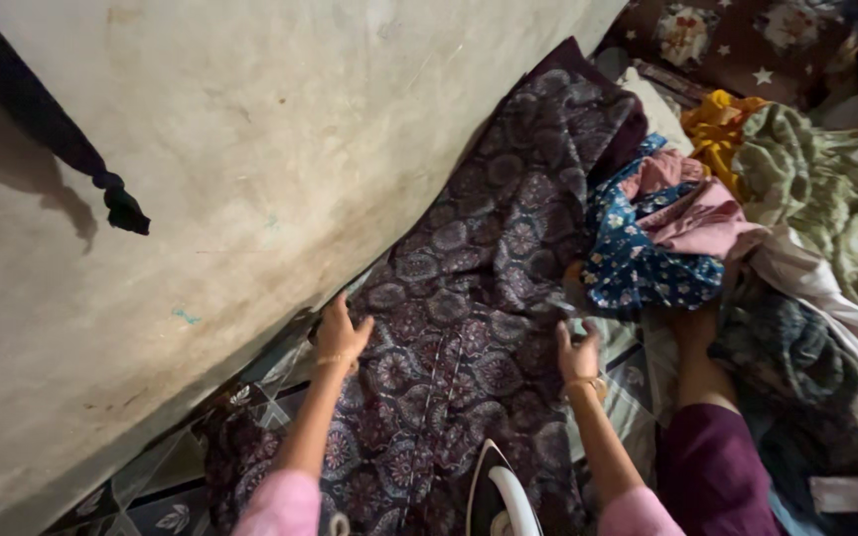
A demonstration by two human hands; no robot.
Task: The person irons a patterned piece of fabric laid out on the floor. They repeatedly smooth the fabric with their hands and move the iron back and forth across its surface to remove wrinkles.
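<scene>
A dark purple patterned cloth (469, 298) lies spread out along the foot of a wall. My left hand (340, 333) rests flat on the cloth's left edge, close to the wall, fingers spread. On the cloth's right edge lies my right hand (578, 355), fingers apart, pressing the fabric down. Both wrists wear thin bangles and pink sleeves. The back of a black and white clothes iron (500, 491) stands on the cloth between my forearms, near the bottom of the view.
A stained pale wall (250, 149) fills the left. A heap of clothes lies at right: blue floral (638, 263), pink (692, 213), yellow (717, 129), green (826, 189). My leg in purple fabric (712, 467) stretches beside it. A dark strap (62, 139) hangs on the wall.
</scene>
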